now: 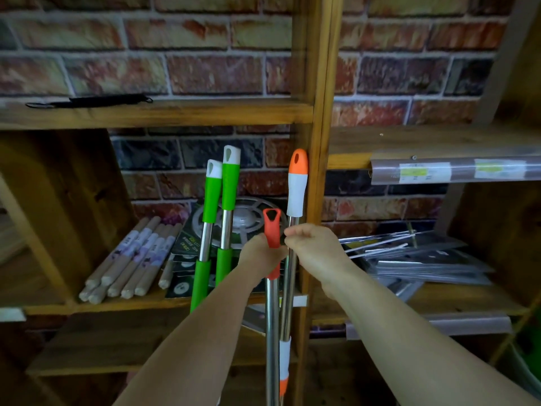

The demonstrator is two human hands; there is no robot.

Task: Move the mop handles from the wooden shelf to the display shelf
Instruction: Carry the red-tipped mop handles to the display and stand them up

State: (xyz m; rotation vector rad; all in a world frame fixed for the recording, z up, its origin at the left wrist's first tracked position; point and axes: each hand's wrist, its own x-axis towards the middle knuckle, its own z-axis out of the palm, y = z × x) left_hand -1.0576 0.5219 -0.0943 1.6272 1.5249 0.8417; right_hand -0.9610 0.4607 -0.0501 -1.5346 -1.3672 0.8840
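The left hand (pixel 260 253) is wrapped around the red grip of one mop handle (pixel 272 303), while the right hand (pixel 310 244) pinches the steel shaft of the orange-and-white mop handle (pixel 296 194) just beside it. Both stand upright against the wooden shelf (pixel 317 171) post. Two green mop handles (pixel 218 206) lean to the left.

At centre stand two bright green mop handles with white caps (pixel 222 183); at their three o'clock a white-gripped steel pole tipped orange (pixel 297 183) and a red-gripped steel pole (pixel 272 230). Honey-brown wooden shelf (pixel 158 114); mottled red, purple and grey brick-pattern wall (pixel 175 54). Yellow-and-white price labels (pixel 424 172) at three o'clock.
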